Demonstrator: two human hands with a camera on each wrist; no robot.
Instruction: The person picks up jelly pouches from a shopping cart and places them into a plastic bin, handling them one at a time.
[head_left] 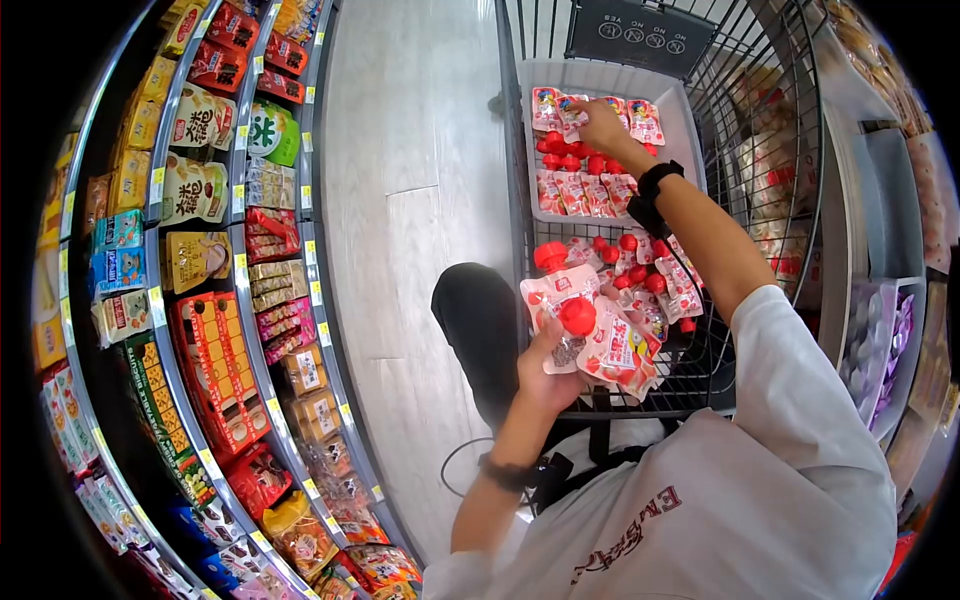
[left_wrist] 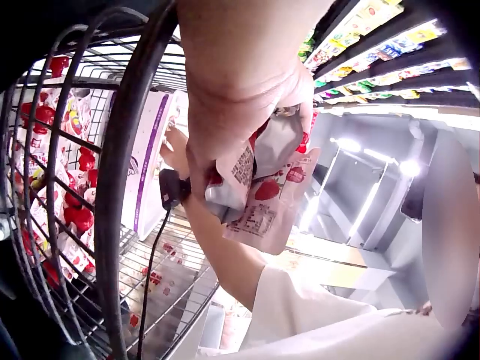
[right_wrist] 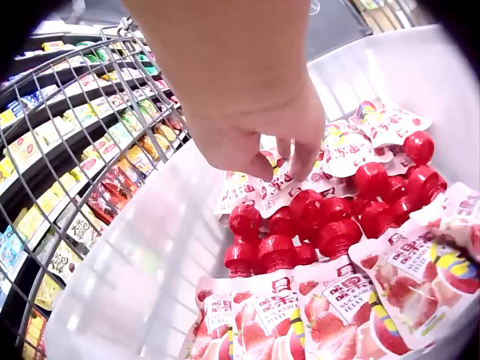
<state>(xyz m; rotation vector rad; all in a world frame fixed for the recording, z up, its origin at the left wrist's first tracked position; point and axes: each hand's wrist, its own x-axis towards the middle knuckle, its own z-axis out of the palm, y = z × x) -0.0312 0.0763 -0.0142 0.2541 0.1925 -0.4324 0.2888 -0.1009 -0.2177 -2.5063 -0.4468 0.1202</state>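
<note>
My left hand [head_left: 548, 372] grips several pink-and-white jelly pouches [head_left: 610, 345] with red caps, near the cart's handle end. In the left wrist view the fingers curl round the pouches [left_wrist: 266, 199], whose silver bottom folds show. Over the white plastic bin [right_wrist: 112, 300], my right hand [head_left: 603, 128] reaches down to the far row of pouches. Its thumb and fingertips pinch a jelly pouch [right_wrist: 279, 187] in that row. The bin holds two facing rows of strawberry pouches, their red caps [right_wrist: 337, 232] meeting in the middle.
The black wire cart [head_left: 810, 170] surrounds the bin. More loose pouches [head_left: 680, 290] lie in the cart basket near me. Shelves of snack packets [head_left: 200, 190] line the left side of the aisle floor [head_left: 385, 200]. A purple-and-white display box [head_left: 880, 340] stands at the right.
</note>
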